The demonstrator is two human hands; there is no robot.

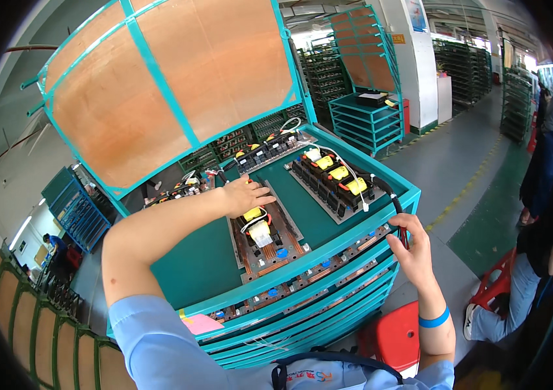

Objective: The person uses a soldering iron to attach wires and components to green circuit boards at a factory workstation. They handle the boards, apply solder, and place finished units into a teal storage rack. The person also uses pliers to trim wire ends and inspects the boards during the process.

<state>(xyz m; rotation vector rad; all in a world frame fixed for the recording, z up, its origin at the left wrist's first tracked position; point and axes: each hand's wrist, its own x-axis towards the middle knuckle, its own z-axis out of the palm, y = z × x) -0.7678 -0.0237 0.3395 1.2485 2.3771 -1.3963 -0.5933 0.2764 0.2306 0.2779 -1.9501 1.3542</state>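
My left hand (pixel 248 195) reaches over a module of copper bars and a grey plate (pixel 279 250) in the middle of the green tray. Its fingers are stretched out above the module's far part; whether they touch it is hard to tell. Yellow-wrapped parts (pixel 252 213) and a white cable loop sit just below that hand. At the tray's right corner, my right hand (pixel 413 250) curls around the dark red ends of a black-sleeved wire bundle (pixel 396 201). This bundle comes from a second module (pixel 335 179) with black housings, yellow-wrapped parts and a white cable.
More modules lie along the tray's far edge (pixel 266 153) and far left (pixel 185 188). A raised brown panel with a teal frame (pixel 211 65) stands behind. Stacked trays (pixel 302 302) holding copper parts sit underneath. A red stool (pixel 390 335) is close on the right; people (pixel 543 149) are farther right.
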